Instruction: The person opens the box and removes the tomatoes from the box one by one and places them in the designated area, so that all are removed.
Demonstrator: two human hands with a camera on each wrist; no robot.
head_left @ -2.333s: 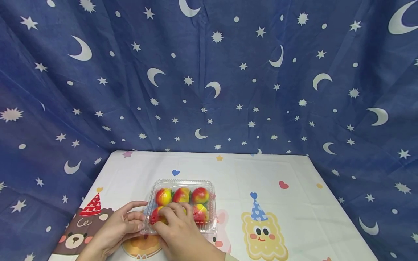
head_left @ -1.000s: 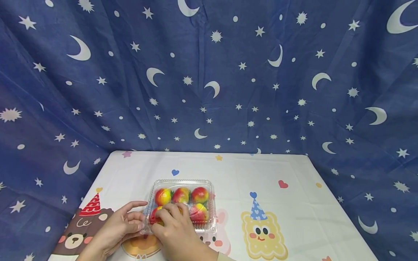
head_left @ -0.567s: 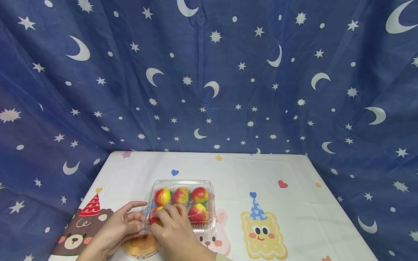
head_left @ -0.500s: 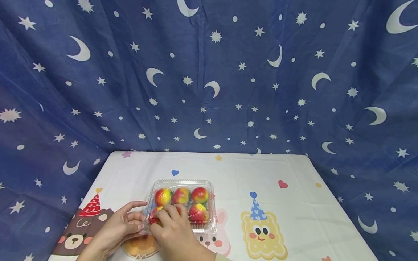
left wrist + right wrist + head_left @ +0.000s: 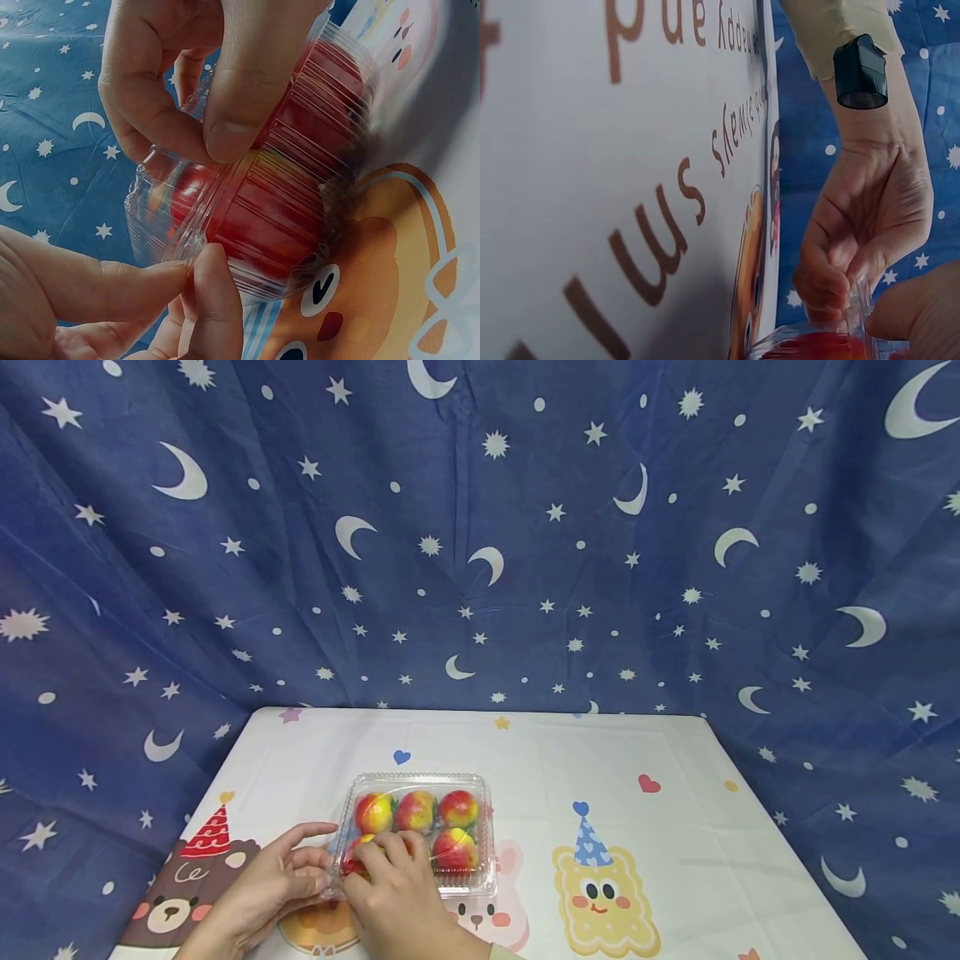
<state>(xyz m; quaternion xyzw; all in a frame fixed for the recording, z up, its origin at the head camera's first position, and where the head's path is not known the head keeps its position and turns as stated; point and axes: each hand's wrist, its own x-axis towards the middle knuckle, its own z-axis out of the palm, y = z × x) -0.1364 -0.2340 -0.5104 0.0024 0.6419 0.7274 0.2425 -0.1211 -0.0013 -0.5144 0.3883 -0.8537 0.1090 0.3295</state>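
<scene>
Both my hands are on the near left corner of the box (image 5: 417, 832).

The box stands on the table (image 5: 675, 827), straight before me and slightly left, lid closed, fruit (image 5: 416, 811) inside. Its long axis goes left to right, the flat top faces up. My left hand (image 5: 264, 887) pinches the rim at the left corner. My right hand (image 5: 397, 902) lies curled over the lid, thumb pressing the front wall. Both are equally near.
</scene>
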